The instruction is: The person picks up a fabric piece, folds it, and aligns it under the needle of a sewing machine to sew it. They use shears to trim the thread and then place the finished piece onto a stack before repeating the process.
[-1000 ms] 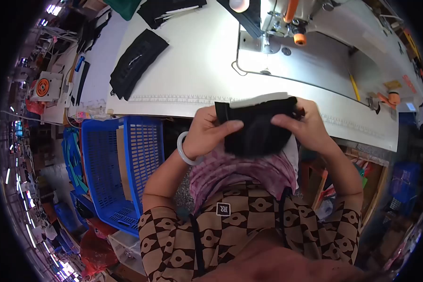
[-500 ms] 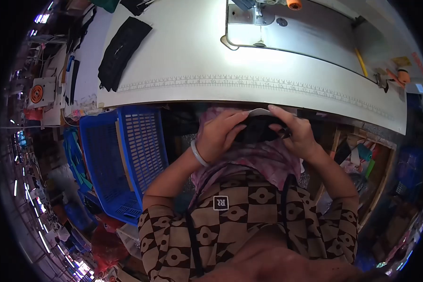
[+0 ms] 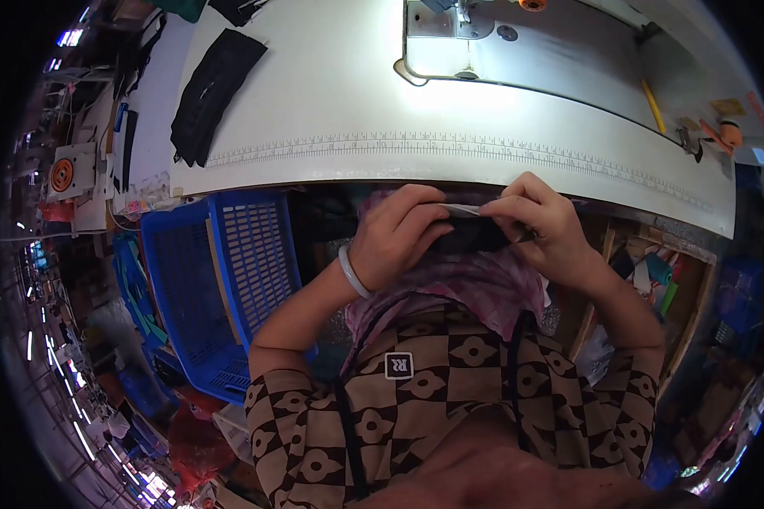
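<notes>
Just below the table's front edge, a dark fabric piece [image 3: 474, 236] with a thin whitish strip [image 3: 462, 209] along its top is held over my lap. My left hand [image 3: 396, 236], a pale bangle at its wrist, pinches the left end with the fingers closed. At the other end my right hand [image 3: 542, 222] is closed too, thumb and forefinger pressed on the strip. The lower part of the piece is dark against my pink apron [image 3: 433, 278], so its full shape cannot be made out.
Ahead is a white sewing table [image 3: 331, 102] with a printed ruler [image 3: 450, 144] and a sewing machine [image 3: 518, 51]. Black fabric pieces [image 3: 216, 93] lie at its left. A blue plastic basket [image 3: 259, 254] stands left of my lap; a wooden drawer [image 3: 683, 314] holding scraps is at right.
My right hand has shifted slightly right and its fingers have bent into a tighter pinch. The whitish strip, arched before, now looks flatter and thinner. My left hand still holds its end.
</notes>
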The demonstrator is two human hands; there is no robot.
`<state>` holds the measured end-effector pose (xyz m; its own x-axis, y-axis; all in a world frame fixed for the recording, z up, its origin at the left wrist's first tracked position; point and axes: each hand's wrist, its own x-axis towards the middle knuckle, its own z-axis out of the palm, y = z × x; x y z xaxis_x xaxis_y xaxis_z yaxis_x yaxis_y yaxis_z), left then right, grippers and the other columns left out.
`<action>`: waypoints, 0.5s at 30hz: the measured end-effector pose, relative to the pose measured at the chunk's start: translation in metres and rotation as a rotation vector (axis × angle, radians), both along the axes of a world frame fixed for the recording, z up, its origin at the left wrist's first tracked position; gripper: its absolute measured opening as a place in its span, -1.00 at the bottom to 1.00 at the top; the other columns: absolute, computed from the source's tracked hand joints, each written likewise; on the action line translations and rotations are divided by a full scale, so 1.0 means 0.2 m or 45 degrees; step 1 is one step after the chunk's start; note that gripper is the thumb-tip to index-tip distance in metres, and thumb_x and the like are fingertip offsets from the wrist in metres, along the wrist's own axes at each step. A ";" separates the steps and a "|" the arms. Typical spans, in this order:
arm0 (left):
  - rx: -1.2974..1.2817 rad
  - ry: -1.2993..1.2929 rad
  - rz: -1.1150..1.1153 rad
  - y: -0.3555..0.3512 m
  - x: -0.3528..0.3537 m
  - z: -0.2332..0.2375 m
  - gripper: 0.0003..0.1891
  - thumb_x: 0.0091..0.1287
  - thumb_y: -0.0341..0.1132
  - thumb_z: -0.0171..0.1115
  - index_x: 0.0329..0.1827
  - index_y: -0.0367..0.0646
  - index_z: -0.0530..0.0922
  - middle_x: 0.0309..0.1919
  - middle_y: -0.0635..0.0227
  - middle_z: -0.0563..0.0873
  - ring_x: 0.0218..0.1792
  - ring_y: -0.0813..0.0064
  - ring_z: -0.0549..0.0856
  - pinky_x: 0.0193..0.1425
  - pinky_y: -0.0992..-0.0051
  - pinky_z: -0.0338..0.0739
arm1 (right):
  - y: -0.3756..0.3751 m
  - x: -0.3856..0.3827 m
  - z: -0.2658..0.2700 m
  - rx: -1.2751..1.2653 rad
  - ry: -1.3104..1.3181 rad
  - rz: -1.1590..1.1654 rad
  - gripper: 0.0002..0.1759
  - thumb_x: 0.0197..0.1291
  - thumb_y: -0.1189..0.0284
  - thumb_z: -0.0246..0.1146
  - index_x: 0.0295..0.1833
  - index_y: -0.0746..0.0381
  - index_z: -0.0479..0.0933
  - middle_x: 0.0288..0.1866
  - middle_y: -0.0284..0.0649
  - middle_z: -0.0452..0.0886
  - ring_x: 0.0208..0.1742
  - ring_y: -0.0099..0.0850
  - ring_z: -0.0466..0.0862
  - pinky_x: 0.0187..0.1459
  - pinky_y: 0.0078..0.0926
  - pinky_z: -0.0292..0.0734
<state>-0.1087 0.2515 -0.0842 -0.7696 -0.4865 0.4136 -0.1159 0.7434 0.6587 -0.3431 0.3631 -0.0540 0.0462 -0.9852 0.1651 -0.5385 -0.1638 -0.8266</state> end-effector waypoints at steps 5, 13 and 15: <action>-0.451 0.039 -0.075 -0.04 0.01 0.01 -0.84 0.15 -0.42 0.48 -0.23 -0.17 0.69 -0.07 0.34 0.74 -0.06 0.35 0.74 -0.02 0.32 0.56 | -0.02 0.01 0.04 -0.080 0.352 0.084 -0.63 0.04 0.69 0.39 0.00 0.21 0.70 -0.23 -0.24 0.60 -0.30 -0.32 0.72 -0.31 -0.40 0.62; -0.699 -0.010 -0.035 -0.02 0.04 0.01 -0.89 0.15 -0.39 0.45 -0.29 -0.02 0.69 -0.10 0.54 0.74 -0.12 0.50 0.67 -0.06 0.42 0.42 | -0.03 0.01 0.06 -0.185 0.685 0.210 -0.70 0.05 0.55 0.39 -0.04 0.17 0.69 -0.19 -0.25 0.65 -0.28 -0.24 0.74 -0.30 -0.32 0.63; -0.601 -0.093 -0.117 -0.04 0.05 0.05 -0.88 0.15 -0.37 0.45 -0.27 0.00 0.69 -0.15 0.53 0.72 -0.17 0.48 0.64 -0.07 0.42 0.41 | -0.02 0.01 0.04 -0.223 0.773 0.253 -0.70 0.05 0.53 0.40 -0.04 0.17 0.69 -0.18 -0.27 0.65 -0.30 -0.26 0.73 -0.32 -0.32 0.61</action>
